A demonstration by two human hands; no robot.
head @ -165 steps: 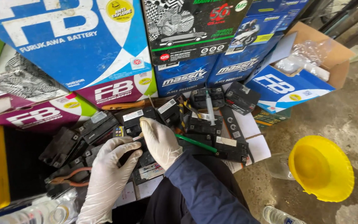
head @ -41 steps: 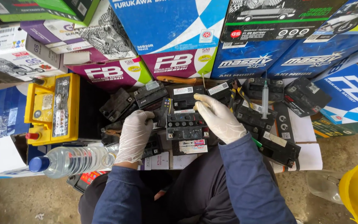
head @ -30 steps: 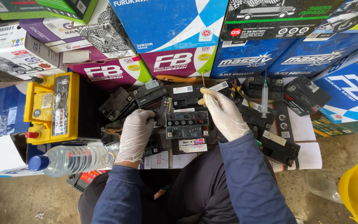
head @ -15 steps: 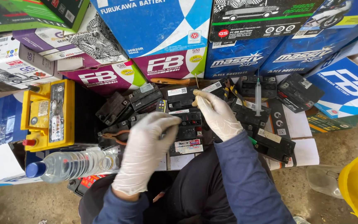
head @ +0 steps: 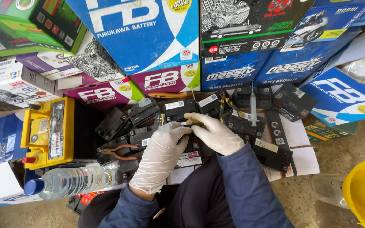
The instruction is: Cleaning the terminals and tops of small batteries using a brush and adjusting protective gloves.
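Battery: small, black, among a cluster of like cells, directly under both gloved hands. Left hand lies over it, fingers curled toward 1 o'clock; right hand meets it from 3 o'clock, fingertips pinched at the top edge; grip of either unclear. Boxes: blue, magenta, black, stacked at 12. Yellow case at 9. Bottle at 8

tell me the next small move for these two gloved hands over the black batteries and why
Probably steady the small black battery with the left hand while the right hand works at its top. Both gloved hands already meet over that battery, the right fingertips pressed at its far edge; what they grip is hidden.
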